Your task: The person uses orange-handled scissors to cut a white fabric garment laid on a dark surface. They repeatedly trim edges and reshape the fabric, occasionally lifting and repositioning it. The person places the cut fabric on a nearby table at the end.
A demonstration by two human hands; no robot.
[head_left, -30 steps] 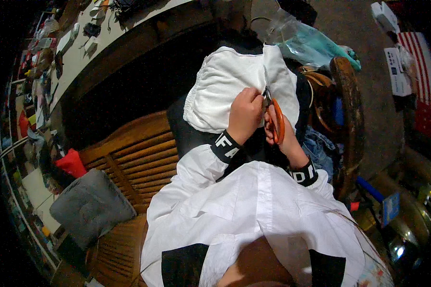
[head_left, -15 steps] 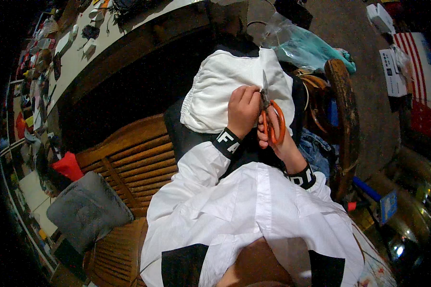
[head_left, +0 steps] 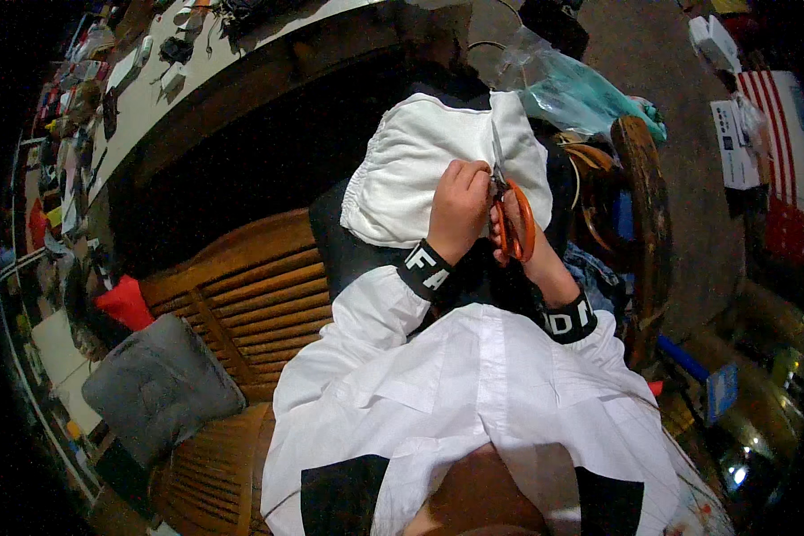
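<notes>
One right hand point(head_left: 514, 213) grips orange-handled scissors point(head_left: 531, 219), blades point(head_left: 497, 147) pointing toward the far edge of a white cloth point(head_left: 420, 156) spread over the dark lap point(head_left: 481, 279). Beside them, the left hand point(head_left: 460, 210) curls inward, fingertips hidden; whether it pinches the cloth cannot be told.

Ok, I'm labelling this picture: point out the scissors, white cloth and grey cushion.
Scissors point(head_left: 530, 225): head view, on the orange handle.
White cloth point(head_left: 438, 138): head view, near the middle of its face.
Grey cushion point(head_left: 163, 380): head view, middle of its upper face.
</notes>
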